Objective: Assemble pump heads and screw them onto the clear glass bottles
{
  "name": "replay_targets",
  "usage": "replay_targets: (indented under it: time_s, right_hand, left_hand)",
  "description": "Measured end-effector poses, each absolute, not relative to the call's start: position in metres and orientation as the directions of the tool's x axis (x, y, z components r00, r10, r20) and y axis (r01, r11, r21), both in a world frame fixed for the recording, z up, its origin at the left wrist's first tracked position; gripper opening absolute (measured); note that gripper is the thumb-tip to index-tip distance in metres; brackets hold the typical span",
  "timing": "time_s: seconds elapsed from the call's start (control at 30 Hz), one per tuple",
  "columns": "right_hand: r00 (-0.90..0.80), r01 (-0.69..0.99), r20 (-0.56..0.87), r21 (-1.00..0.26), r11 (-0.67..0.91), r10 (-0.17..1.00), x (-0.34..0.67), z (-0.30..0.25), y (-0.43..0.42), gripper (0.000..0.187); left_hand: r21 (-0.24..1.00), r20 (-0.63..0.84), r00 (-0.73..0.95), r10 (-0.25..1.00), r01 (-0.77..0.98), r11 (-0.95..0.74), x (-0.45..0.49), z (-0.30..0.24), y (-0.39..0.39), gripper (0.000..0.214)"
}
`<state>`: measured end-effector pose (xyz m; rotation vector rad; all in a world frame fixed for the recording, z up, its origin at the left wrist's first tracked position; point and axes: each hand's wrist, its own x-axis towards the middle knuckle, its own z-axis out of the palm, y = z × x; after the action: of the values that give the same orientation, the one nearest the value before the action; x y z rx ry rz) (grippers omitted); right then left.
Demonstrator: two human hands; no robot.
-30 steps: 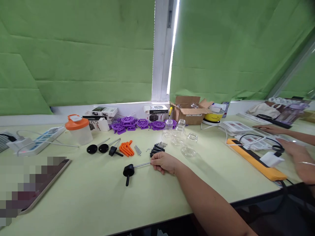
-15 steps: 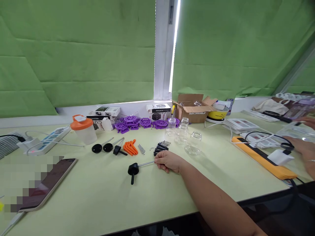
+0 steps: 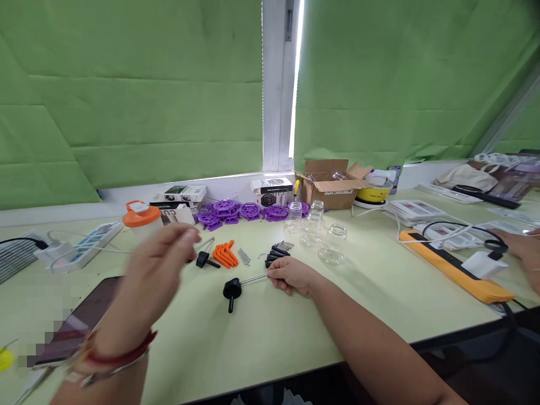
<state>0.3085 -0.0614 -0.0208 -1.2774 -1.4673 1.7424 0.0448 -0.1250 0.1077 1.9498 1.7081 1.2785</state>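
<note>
My right hand (image 3: 291,275) pinches the end of a thin metal rod (image 3: 254,278). The rod's other end joins a round black knob-like part (image 3: 232,289) with a short black peg that points toward me. My left hand (image 3: 154,273), blurred and with bent fingers, hovers over the left of the table; whether it holds anything is unclear. Just beyond its fingertips lies a similar black part (image 3: 202,259) with a rod. Beside that are bent orange pieces (image 3: 225,254) and silver pins (image 3: 243,257). Black tubes (image 3: 276,256) and small springs (image 3: 285,246) lie behind my right hand.
Several glass jars (image 3: 333,247) stand right of centre. Purple plastic parts (image 3: 225,209), small boxes and an open carton (image 3: 331,194) line the back. A shaker bottle (image 3: 141,216) and phone (image 3: 90,306) are left. An orange power strip (image 3: 455,267) and another person's hand (image 3: 523,250) are right.
My left hand has come into view from the lower left and now covers part of the black parts and phone. My right hand keeps its grip on the rod, almost unmoved.
</note>
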Motion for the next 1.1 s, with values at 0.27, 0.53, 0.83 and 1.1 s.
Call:
replay_targets:
  time_s: [0.27,0.53,0.83,1.1]
  right_hand:
    - [-0.339,0.093,-0.269,-0.963,-0.252,0.902,0.308,-0.023,-0.058,0.017]
    - [-0.336,0.056,-0.221,-0.975,-0.215,0.916,0.306,-0.025,-0.056,0.019]
    - [-0.306,0.017,-0.217,-0.975,-0.223,0.927,0.309,-0.024,-0.054,0.016]
    - [-0.334,0.057,-0.198,-0.980,-0.189,0.922,0.309,-0.031,-0.053,0.014]
  left_hand:
    - [0.871,-0.375,0.057,0.925,0.362,0.331,0.072,0.021,-0.073,0.053]
    - [0.962,-0.272,0.177,0.946,0.089,0.260,0.079,-0.004,-0.071,0.039]
    - [0.982,-0.169,0.134,0.977,0.107,0.155,0.070,-0.013,-0.069,0.035]
    - [0.978,-0.135,0.167,0.977,0.179,0.105,0.073,-0.012,-0.073,0.038]
